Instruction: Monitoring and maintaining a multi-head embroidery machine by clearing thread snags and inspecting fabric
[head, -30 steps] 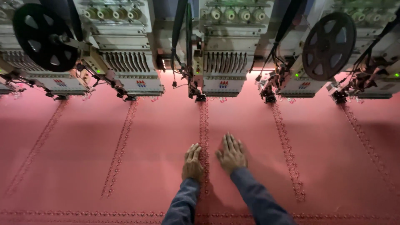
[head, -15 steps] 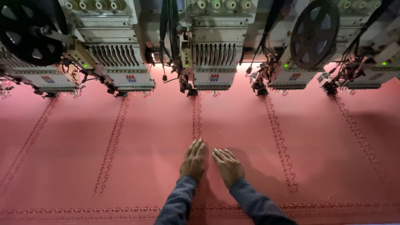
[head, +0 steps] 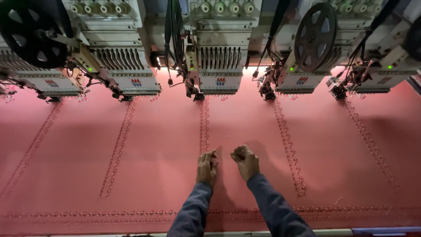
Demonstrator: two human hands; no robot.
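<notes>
Both hands, the left hand (head: 206,167) and right hand (head: 245,161), seem to pinch a fine thread above the soft, limp pink fabric (head: 153,166), best gripped at a fold.

- We count 2 hands on the pink fabric (head: 131,175): left hand (head: 206,167) and right hand (head: 245,161), both just below the centre embroidery head (head: 219,66).
- 5 embroidery heads in view: 2 left of the centre one, 2 right of it.
- 2 black reels fully seen: one (head: 33,33) far left of the centre head, one (head: 316,37) to its right.
- 5 vertical stitched rows, one under each head; centre row (head: 204,127).
- 1 horizontal stitched border (head: 87,215), well below the centre head.
</notes>
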